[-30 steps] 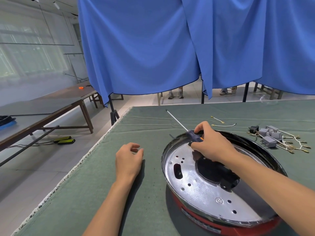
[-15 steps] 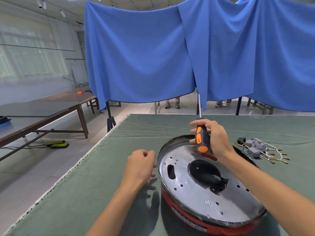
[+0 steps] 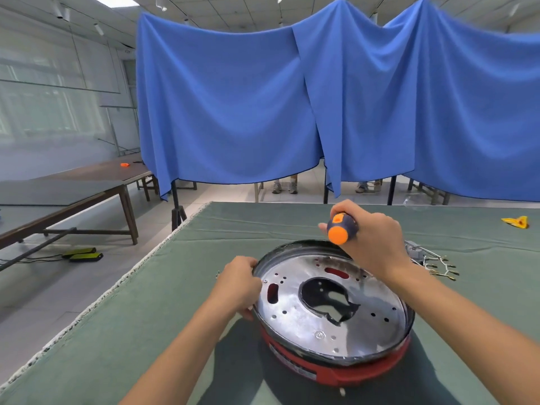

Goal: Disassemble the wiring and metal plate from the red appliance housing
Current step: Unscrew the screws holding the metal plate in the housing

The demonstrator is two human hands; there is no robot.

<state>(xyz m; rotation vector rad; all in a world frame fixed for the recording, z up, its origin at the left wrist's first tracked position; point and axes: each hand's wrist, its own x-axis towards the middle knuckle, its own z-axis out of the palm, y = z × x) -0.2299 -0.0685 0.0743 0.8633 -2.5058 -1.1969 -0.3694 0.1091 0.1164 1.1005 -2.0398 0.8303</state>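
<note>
The green-covered table [image 3: 181, 302] is carrying the whole setup, and the red appliance housing [image 3: 336, 372] is sitting on it near the front edge, directly under the camera. The metal plate [image 3: 295, 323] is lying inside the housing's dark rim, shiny face up, with a large irregular central opening and a scatter of small holes; red is showing through two slots.

Change over the last second: the left hand [image 3: 241, 286], which was resting loosely curled on the cloth beside the housing, is now gripping the rim at its left edge, fingers curled over the lip. The right hand [image 3: 369, 238] is wrapping round the screwdriver [image 3: 340, 228]; the tool has swung from lying low, through shaft-up, to handle-end toward the camera, with the orange butt cap showing and the shaft hidden behind the hand. Judgement: the housing is being braced so the driver can go to a plate screw at the far side; the plate is not yet freed.

Contents of the housing: only the plate is visible; no wires are showing through the opening. A bundle of wiring with grey connector blocks [image 3: 429, 260] is lying on the cloth just right of the housing, partly hidden by the right forearm, so the wiring part looks done. A small yellow object [image 3: 515, 222] is lying well apart at the far right.
</note>
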